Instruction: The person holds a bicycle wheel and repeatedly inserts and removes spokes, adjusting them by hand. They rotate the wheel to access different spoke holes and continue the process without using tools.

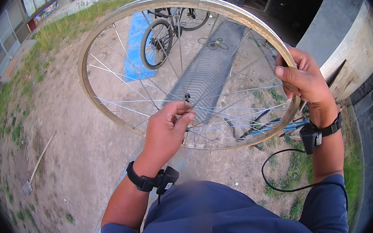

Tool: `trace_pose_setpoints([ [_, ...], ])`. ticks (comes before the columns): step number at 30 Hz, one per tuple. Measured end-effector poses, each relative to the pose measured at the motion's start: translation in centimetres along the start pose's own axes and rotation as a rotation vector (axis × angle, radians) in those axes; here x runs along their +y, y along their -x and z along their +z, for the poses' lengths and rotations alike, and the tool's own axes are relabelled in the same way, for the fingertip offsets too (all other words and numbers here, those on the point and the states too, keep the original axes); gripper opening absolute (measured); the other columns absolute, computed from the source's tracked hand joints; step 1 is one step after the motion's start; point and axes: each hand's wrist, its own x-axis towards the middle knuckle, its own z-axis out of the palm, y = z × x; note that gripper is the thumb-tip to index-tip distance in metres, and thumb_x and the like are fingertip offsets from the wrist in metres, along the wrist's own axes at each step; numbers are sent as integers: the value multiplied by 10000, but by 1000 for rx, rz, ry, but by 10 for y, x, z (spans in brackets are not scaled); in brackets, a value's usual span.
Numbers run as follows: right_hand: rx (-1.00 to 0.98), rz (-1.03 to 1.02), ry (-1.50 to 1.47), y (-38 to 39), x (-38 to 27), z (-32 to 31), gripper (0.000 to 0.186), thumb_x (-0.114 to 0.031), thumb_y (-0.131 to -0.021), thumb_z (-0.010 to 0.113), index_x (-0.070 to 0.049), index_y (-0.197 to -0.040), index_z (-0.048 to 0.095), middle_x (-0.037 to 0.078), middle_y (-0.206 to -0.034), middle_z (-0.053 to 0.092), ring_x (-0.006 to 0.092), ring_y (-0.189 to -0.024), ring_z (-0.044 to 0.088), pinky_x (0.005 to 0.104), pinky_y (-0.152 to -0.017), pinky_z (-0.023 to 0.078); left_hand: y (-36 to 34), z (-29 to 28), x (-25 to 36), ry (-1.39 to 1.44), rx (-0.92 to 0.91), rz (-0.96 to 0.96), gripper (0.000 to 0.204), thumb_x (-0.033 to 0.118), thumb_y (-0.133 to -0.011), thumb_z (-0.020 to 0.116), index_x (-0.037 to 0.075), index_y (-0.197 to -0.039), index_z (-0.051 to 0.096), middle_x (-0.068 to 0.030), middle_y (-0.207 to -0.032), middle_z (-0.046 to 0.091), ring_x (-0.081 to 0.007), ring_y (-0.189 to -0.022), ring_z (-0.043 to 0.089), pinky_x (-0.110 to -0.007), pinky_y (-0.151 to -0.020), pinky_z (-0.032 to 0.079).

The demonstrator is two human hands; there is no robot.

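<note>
A bare bicycle wheel (95,29) without a tyre is held up in front of me, tilted, its rim brownish and worn. Thin metal spokes cross the inside. My right hand (303,77) grips the rim at the right side, thumb on the near face and fingers wrapped behind. At the wheel's middle, my left hand (165,130) is closed, thumb and forefinger pinched at the hub. A dark axle end (187,97) sticks up just beyond those fingertips. The hand hides most of the hub.
A black bicycle (157,42) stands beyond the wheel, near a blue mat (134,53). A grey ribbed mat (217,63) lies on the dirt, with a looped thing on it. Blue bicycle parts (283,128) lie at lower right. A shovel (41,161) lies left. A black cable (268,183) hangs from my right wrist.
</note>
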Motion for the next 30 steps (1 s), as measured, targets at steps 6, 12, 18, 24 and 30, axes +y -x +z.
trace_pose_setpoints([
  [6,-34,-3,101,-10,-7,2,228,-209,-906,793,-32,-910,649,-37,-666,550,51,-459,486,227,-441,388,-5,0,-8,-2,35,38,93,58,-976,748,36,-1045,689,0,-804,683,-40,-631,577,-223,-538,459],
  [12,-60,-74,115,-27,-10,3,223,-229,-916,844,-61,-947,701,-65,-728,577,42,-530,502,233,-454,366,-10,-4,-10,-9,64,11,76,56,-980,743,41,-1014,676,-9,-821,710,-26,-598,563,-202,-488,438],
  [18,-148,-119,132,-38,-21,7,281,-289,-934,829,-43,-1023,726,-65,-682,579,20,-460,486,196,-445,379,-15,-10,-11,27,74,10,86,66,-984,740,33,-1007,664,-55,-909,773,-29,-596,575,-199,-478,442],
  [24,-154,-162,241,-50,-33,16,337,-358,-930,810,-41,-1028,749,-69,-677,569,28,-482,505,193,-461,416,-16,-8,-16,99,161,16,189,75,-969,762,25,-1123,666,-62,-1029,753,-35,-617,575,-216,-530,472],
  [30,-126,-176,319,-68,-43,27,371,-373,-909,783,-41,-1075,776,-65,-655,524,49,-500,517,219,-456,428,-7,-3,-13,-298,258,479,446,85,-902,817,39,-1305,630,-114,-1224,714,-95,-615,591,-255,-591,502],
])
